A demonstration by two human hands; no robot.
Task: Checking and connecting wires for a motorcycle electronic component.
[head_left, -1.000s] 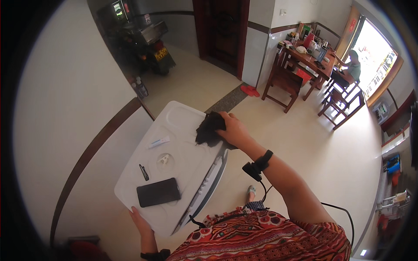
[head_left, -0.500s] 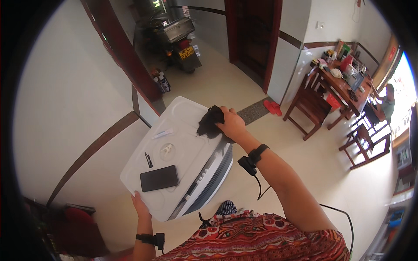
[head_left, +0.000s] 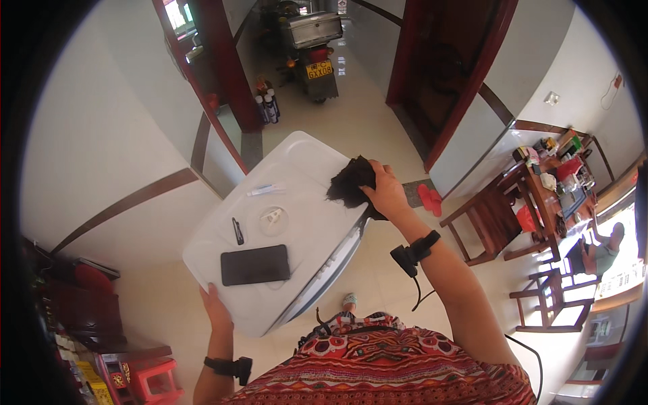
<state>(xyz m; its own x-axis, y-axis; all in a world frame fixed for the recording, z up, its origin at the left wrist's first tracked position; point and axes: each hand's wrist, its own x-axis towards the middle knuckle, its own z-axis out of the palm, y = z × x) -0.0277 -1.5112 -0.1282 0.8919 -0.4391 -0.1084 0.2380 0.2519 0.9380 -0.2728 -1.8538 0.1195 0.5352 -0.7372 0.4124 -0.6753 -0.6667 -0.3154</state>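
Corridor (head_left: 297, 118) with a parked motorbike (head_left: 314, 50) now lies straighter ahead than a second ago; phone (head_left: 255, 264), black clip-like tool (head_left: 237, 231), white tube (head_left: 263, 190) and white piece (head_left: 273, 217) keep their spots on the white tray (head_left: 304, 169), so the load looks steady. Right hand (head_left: 388, 194) is clamped on a bunched black cloth (head_left: 351, 182) at the tray's far-right corner; left hand (head_left: 217, 312) is at the near-left rim, underside hidden, can't tell how closed. Pale glossy floor (head_left: 386, 287), seated person (head_left: 603, 255) off right.

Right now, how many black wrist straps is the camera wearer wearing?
2: one strap behind the left hand, which holds the white tray; another strap behind the right hand, which holds a black bundle.
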